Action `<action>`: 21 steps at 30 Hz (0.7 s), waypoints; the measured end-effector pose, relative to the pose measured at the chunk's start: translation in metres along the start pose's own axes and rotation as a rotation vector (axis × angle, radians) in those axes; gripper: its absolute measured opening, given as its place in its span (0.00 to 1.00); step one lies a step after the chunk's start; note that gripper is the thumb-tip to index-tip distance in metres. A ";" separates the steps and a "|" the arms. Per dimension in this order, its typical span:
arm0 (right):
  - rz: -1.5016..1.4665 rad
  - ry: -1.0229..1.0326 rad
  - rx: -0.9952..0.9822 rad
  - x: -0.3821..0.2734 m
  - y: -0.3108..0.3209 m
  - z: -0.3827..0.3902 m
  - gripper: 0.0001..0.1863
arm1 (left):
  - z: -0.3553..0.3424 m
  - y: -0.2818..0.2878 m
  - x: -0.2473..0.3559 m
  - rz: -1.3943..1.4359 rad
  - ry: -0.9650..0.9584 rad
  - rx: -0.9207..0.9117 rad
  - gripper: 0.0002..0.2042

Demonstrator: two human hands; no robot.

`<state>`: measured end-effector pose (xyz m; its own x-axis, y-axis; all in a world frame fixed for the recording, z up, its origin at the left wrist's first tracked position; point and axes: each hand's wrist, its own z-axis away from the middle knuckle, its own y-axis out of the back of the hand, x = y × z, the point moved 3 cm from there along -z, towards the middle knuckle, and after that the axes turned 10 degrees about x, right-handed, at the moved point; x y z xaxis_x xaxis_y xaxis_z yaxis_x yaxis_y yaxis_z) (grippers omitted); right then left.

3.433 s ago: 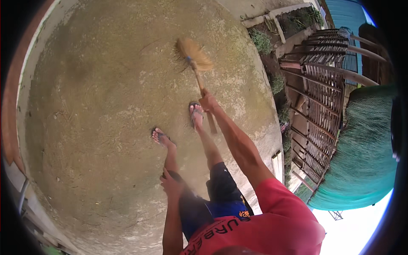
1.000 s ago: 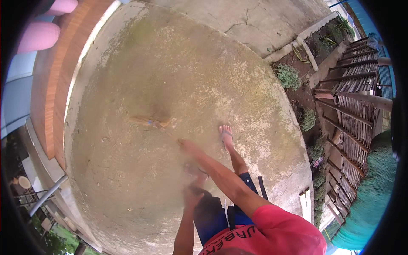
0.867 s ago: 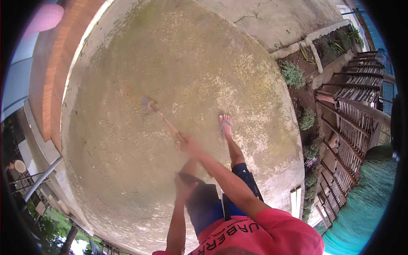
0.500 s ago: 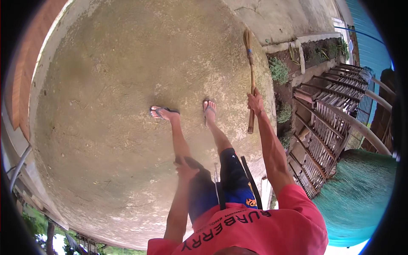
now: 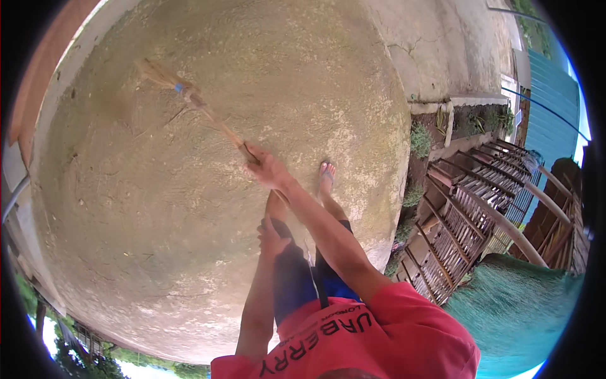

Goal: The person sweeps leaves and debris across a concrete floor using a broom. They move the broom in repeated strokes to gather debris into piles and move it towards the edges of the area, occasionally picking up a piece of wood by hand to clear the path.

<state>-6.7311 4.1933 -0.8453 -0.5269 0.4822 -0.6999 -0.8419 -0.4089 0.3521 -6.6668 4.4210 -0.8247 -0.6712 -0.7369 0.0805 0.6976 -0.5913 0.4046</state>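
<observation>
My right hand point(image 5: 270, 169) is closed round the wooden handle of a stick broom point(image 5: 218, 125), which slants across to the far left. A blue band wraps the broom near its bristles point(image 5: 158, 74), which are blurred by motion over the concrete floor point(image 5: 177, 177). The handle's near end passes under my right wrist. My left hand point(image 5: 271, 240) rests on my left leg at the knee, just below the hem of my dark shorts, with its fingers spread. My right foot point(image 5: 326, 172) wears a flip-flop; my left foot is hidden behind the right hand and broom.
Along the right runs a planting bed with small green shrubs point(image 5: 420, 140). Beyond it stand a slatted bamboo structure point(image 5: 467, 215) and a green net point(image 5: 517, 309). A low concrete wall point(image 5: 464, 101) and blue sheeting point(image 5: 549, 95) lie at the far right. A reddish-brown edge point(image 5: 44, 69) borders the floor at left.
My right hand has swung the broom from the right side across to the left, in front of my legs. My left hand stays on the left knee.
</observation>
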 end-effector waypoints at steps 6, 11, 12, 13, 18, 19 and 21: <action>0.235 0.015 0.386 0.123 0.043 0.074 0.25 | -0.015 0.011 -0.003 0.170 0.013 -0.051 0.59; -0.586 -0.472 0.071 0.068 -0.093 0.035 0.18 | -0.024 0.035 0.013 0.169 0.109 -0.156 0.43; -0.636 -0.532 -0.062 0.042 -0.125 0.015 0.21 | -0.027 0.040 0.020 0.185 0.107 -0.160 0.44; -0.656 -0.608 -0.218 0.003 -0.154 -0.007 0.25 | -0.029 0.044 0.024 0.200 0.111 -0.156 0.44; -0.479 -0.405 -0.529 -0.130 -0.173 -0.040 0.35 | -0.028 0.048 0.033 0.317 0.152 -0.102 0.45; -0.431 -0.367 -0.527 -0.135 -0.154 -0.034 0.35 | -0.025 0.049 0.035 0.342 0.169 -0.088 0.45; -0.275 -0.305 -0.446 -0.114 -0.098 -0.009 0.35 | -0.023 0.058 0.047 0.389 0.190 -0.039 0.46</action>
<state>-6.5875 4.1718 -0.8055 -0.3624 0.7893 -0.4957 -0.8565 -0.4918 -0.1570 -6.6517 4.3443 -0.8186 -0.3015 -0.9522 0.0499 0.9007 -0.2672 0.3424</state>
